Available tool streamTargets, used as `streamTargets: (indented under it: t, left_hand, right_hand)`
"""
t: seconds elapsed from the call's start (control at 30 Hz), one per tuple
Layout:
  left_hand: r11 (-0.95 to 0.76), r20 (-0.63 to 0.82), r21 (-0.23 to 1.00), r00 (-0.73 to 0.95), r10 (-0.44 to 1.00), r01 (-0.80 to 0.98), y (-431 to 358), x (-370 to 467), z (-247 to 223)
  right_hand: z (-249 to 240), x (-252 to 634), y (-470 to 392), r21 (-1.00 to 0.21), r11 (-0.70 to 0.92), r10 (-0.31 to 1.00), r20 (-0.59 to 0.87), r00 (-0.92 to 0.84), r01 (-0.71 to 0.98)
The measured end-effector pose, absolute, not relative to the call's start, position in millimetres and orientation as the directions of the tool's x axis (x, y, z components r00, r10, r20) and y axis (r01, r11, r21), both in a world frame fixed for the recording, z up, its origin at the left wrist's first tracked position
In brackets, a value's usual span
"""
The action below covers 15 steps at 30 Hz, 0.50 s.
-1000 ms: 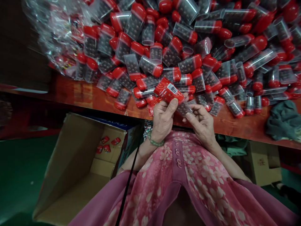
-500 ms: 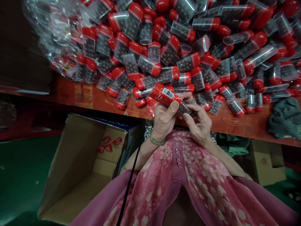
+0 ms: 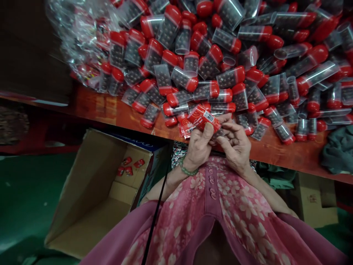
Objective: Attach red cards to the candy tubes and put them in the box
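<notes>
My left hand (image 3: 200, 145) is closed around a red printed wrapper (image 3: 203, 117) with a white barcode label, its thumb pressed on top. From the wrapper's near end a little of a clear container (image 3: 219, 134) with dark balls shows between my hands. My right hand (image 3: 236, 145) pinches that end with thumb and fingertips; the fingers hide most of it. More flat red wrappers (image 3: 184, 129) lie on the table edge just beyond my left hand. Behind both hands spreads a heap of clear containers (image 3: 230, 76) with red caps, filled with dark balls.
An open cardboard box (image 3: 79, 191) stands below the table at left, with several small red pieces (image 3: 128, 170) inside. Crumpled clear plastic (image 3: 79, 40) lies at the table's left, a dark cloth (image 3: 339, 151) at its right edge. Another carton (image 3: 317, 198) sits below right.
Less of the clear container shows outside the red wrapper now. The right fingers have closed in over its end. The view has shifted slightly, moving the scene right.
</notes>
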<state>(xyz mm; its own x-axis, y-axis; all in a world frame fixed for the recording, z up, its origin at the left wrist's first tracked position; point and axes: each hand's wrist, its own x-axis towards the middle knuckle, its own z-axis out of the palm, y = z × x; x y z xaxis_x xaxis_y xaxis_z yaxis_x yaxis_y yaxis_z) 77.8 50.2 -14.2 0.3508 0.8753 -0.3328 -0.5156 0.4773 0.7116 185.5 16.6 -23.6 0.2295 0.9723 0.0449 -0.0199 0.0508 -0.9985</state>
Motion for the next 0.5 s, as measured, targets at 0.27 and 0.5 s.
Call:
streamTargets:
  t: [0.27,0.5]
  left_hand:
    - [0.511,-0.322,0.717,0.425,0.846,-0.474,39.3,74.5,-14.5]
    - [0.527,-0.328,0.711,0.444,0.834,-0.465,34.0,51.5,-14.0]
  right_hand:
    - [-25.8,186.5,20.7,-0.999,0.04,0.95,0.045,0.31,0.024]
    - [-23.5,175.2,26.4,-0.995,-0.082,0.982,-0.089,0.169,-0.051]
